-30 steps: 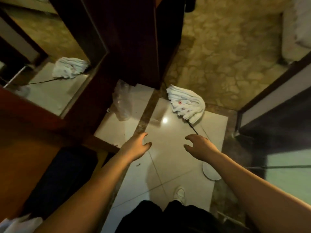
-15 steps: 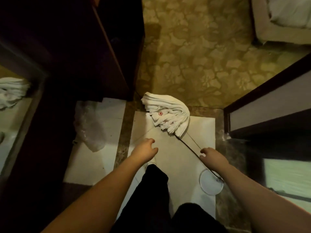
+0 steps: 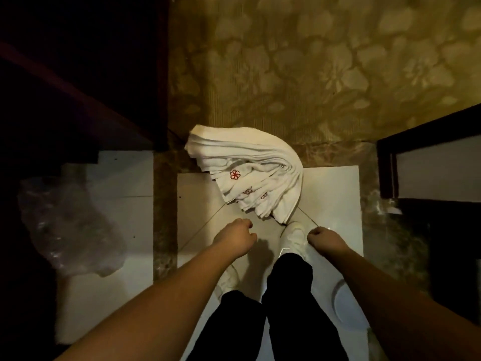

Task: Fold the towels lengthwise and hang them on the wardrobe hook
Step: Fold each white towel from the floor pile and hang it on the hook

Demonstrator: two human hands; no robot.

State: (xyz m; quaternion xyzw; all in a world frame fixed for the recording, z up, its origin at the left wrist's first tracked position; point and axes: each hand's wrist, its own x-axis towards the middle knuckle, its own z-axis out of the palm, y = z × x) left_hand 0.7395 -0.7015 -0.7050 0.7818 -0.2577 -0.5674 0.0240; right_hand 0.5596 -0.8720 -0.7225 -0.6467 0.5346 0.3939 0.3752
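Note:
A fanned pile of white towels (image 3: 250, 173) with red emblems lies on the floor, half on the pale tiles and half on the patterned carpet. My left hand (image 3: 235, 237) hangs just below the pile's near edge, fingers loosely curled, holding nothing. My right hand (image 3: 325, 238) hangs to the right of my white shoe (image 3: 294, 237), also loosely curled and empty. Neither hand touches the towels. The dark wardrobe (image 3: 83, 74) fills the upper left; no hook is visible.
A crumpled clear plastic bag (image 3: 67, 227) lies on the tiles at the left. A dark door frame (image 3: 387, 168) stands at the right. A round white plate-like object (image 3: 346, 306) sits on the floor by my right forearm. My legs in black trousers stand below.
The view has moved forward and down over the towel pile. Both hands have come closer to the towels, and my right foot has stepped up beside the pile.

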